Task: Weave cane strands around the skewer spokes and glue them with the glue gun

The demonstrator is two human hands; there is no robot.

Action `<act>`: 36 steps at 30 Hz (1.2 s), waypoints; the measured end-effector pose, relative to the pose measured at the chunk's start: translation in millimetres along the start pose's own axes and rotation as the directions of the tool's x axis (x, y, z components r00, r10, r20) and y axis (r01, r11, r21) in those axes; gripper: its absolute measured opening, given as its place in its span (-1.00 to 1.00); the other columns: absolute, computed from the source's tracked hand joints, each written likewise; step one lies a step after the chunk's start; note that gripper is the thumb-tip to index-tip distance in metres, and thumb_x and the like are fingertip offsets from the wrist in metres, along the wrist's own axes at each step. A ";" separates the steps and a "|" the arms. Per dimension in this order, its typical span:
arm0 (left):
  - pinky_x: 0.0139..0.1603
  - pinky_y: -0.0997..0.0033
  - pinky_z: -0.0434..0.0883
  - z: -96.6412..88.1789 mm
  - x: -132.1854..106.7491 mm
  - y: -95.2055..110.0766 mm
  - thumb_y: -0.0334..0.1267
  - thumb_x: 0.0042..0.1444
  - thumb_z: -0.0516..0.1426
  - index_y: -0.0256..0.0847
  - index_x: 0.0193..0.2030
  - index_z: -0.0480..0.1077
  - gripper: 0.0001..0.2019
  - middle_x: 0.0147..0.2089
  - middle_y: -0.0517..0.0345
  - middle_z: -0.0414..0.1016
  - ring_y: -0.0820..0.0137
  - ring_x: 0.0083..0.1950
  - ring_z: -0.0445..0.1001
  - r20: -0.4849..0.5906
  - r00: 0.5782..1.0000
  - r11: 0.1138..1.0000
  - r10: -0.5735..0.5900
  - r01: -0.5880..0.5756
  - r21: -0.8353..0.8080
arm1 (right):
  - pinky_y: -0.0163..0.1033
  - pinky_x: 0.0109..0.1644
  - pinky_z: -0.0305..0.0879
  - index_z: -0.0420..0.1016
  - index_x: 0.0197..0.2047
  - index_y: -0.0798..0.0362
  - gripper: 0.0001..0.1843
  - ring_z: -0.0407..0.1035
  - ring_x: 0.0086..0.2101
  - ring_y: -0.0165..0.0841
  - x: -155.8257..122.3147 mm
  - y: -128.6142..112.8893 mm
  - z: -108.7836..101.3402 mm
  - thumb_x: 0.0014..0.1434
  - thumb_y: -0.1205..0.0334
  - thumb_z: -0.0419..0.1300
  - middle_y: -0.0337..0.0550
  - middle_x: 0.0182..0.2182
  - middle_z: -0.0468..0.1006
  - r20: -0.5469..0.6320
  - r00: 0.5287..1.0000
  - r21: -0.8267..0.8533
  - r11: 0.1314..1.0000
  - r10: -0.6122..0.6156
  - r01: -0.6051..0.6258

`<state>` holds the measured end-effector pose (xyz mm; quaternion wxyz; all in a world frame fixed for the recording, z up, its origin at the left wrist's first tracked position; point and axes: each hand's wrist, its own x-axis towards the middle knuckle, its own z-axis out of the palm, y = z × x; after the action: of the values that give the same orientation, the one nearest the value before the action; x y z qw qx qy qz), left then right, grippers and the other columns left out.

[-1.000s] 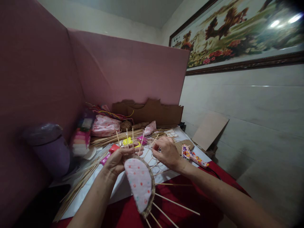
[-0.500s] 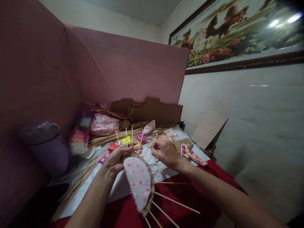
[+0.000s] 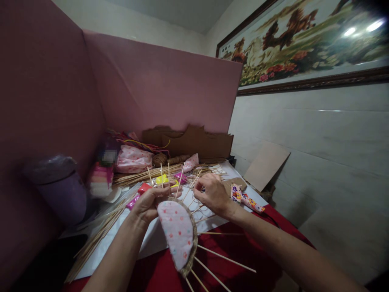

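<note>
A half-round panel (image 3: pixel 176 235) covered in white cloth with coloured dots is held up over the table. Twine (image 3: pixel 193 251) runs along its curved edge, and several thin wooden sticks (image 3: pixel 226 258) fan out from there. My left hand (image 3: pixel 151 199) grips the panel at its upper left, fingers behind the upper sticks. To the right of those sticks, my right hand (image 3: pixel 212 194) is closed in a pinch beside one stick. What lies between its fingertips is too small to make out.
Bundled sticks (image 3: pixel 100 239) lie on white paper at the left. A flower-patterned glue gun (image 3: pixel 246 198) rests at right. Behind are a twine ball (image 3: pixel 159 159), dotted cloth (image 3: pixel 133 159), a yellow packet (image 3: pixel 161 179) and cardboard (image 3: pixel 200 142). A purple tumbler (image 3: pixel 62 194) stands far left.
Almost nothing differs. Both hands keep their places on and beside the panel; the whole view has shifted only very slightly.
</note>
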<state>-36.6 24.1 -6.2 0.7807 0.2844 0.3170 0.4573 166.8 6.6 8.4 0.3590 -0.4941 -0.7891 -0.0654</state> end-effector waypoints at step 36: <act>-0.35 0.35 0.46 2.0 -0.8 0.3 -0.61 -0.02 0.05 -0.43 -0.12 0.31 -0.73 -0.28 -0.19 0.57 0.26 -0.32 0.56 0.003 1.000 0.999 0.019 -0.019 0.041 | -0.23 -0.19 -0.01 0.43 -0.58 0.08 -0.90 0.28 -0.37 -0.36 1.9 -2.4 1.5 -0.07 0.34 0.18 -0.23 -0.54 0.48 0.021 0.999 -0.032 0.998 0.046 -0.045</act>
<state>-35.6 23.2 -4.5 0.7706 0.3040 0.3227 0.4579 163.5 7.5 9.1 0.3440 -0.5182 -0.7804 -0.0643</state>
